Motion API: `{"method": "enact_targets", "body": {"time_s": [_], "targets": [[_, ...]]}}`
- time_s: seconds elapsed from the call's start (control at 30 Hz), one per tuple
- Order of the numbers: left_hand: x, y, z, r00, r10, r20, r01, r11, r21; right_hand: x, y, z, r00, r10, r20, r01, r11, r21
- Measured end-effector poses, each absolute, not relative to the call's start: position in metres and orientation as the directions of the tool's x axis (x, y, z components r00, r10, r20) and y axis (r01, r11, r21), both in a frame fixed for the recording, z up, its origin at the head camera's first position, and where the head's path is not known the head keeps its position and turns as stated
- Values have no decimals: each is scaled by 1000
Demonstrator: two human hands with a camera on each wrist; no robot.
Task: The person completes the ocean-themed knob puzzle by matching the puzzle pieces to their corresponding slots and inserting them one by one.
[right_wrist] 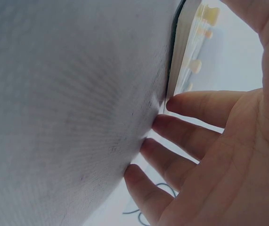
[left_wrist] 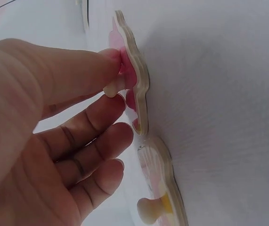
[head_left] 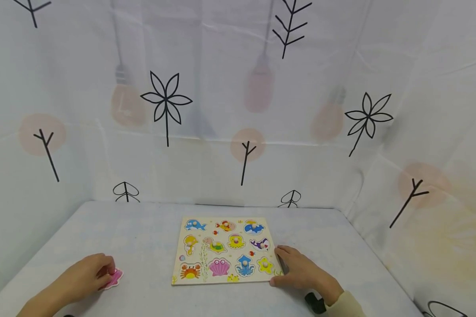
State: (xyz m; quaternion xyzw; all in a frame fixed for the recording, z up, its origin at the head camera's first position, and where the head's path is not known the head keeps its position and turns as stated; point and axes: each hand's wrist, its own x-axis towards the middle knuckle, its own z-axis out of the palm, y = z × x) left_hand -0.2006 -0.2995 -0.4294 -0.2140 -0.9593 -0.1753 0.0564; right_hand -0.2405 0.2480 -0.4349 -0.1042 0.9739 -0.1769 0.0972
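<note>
My left hand is at the left of the table, thumb and finger pinching a pink wooden puzzle piece by its small round knob. In the left wrist view that piece leans little, close to the table, its printed face mostly hidden. Just beside it lies a second knobbed puzzle piece, not seen in the head view. My right hand is at the right edge of the sea-animal puzzle board, its thumb by the near corner. In the right wrist view its fingers extend, their tips on the table beside the board.
The board lies flat on the pale-covered table, with animals such as a crab, an octopus and a starfish. Behind and at both sides hangs a white patterned curtain. A dark strap is at the right wrist.
</note>
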Motion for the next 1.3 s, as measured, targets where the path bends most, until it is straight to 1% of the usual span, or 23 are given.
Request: {"method": "enact_targets", "body": {"time_s": [0.23, 0.47, 0.67, 0.8, 1.03, 1.3], "targets": [[-201, -300, -428, -907, 390, 160, 421, 851, 314, -241, 248, -435, -960, -238, -149, -171, 915, -365], [-206, -289, -420, -917, 371, 148, 400, 859, 319, -242, 249, -436, -959, -241, -150, -173, 915, -364], [-211, -277, -416, -912, 398, 100, 405, 838, 366, -241, 248, -436, -959, -230, -165, -156, 915, -371], [-215, -264, -414, -913, 401, 75, 398, 834, 382, -241, 247, -435, -960, -225, -169, -150, 918, -367], [-222, -234, -413, -898, 430, 88, 431, 827, 361, -241, 248, -435, -961, -216, -174, -141, 920, -366], [-230, -198, -410, -882, 465, 77, 459, 810, 365, -241, 247, -434, -962, -216, -169, -143, 920, -366]]}}
